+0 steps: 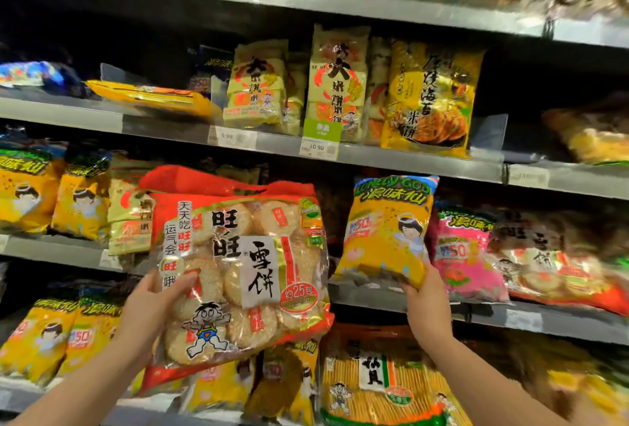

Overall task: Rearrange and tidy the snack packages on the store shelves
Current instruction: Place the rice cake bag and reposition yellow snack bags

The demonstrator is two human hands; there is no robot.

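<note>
My left hand (153, 306) grips the lower left edge of a large red rice-cracker bag (245, 272), thumb across its front, and holds it up in front of the third shelf. My right hand (425, 303) holds the bottom of a yellow snack bag (388, 231) with a blue top corner. That bag stands upright at the front edge of the third shelf (371, 296), next to a pink bag (463, 252). Both forearms reach up from the bottom of the view.
Yellow bags (51, 194) line the third shelf on the left. Pale yellow cracker packs (337, 85) and a gold bag (429, 98) stand on the second shelf above price tags (318, 148). More yellow and orange packs (377, 388) fill the bottom shelf.
</note>
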